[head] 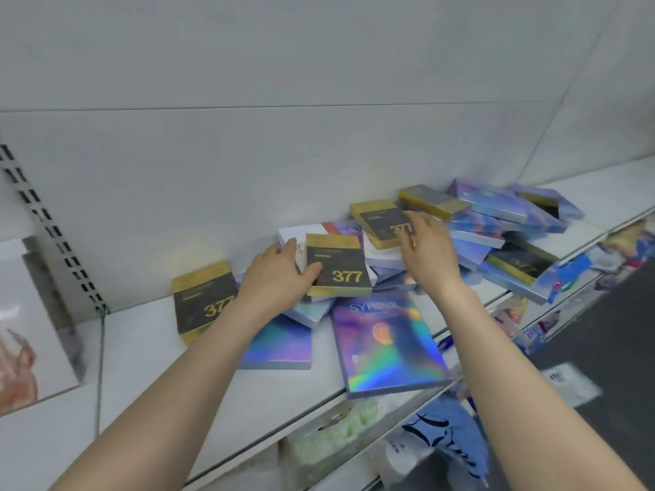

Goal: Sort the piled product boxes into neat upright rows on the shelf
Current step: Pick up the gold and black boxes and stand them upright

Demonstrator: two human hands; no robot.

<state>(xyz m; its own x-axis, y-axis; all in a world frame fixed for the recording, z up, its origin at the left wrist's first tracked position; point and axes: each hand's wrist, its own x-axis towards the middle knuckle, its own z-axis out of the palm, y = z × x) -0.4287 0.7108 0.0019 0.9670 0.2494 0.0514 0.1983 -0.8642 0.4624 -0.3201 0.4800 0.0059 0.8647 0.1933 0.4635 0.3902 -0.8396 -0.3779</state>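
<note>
A loose pile of boxes lies flat on the white shelf (pixel 149 366). My left hand (pixel 280 274) grips the left edge of a black and gold "377" box (pixel 336 267) that sits on top of the pile. My right hand (pixel 425 249) reaches over a second "377" box (pixel 377 221), fingers spread and touching its right side. A third "377" box (pixel 202 303) lies flat at the left of the pile, partly behind my left forearm. A large holographic "SYRINX" box (pixel 386 341) lies near the shelf's front edge.
Several more holographic and "377" boxes (pixel 503 221) are heaped to the right. A slotted upright rail (pixel 53 228) and a leaning picture panel (pixel 32 320) stand at the left. Lower shelves with packaged goods (pixel 354 430) show below, and dark floor at the right.
</note>
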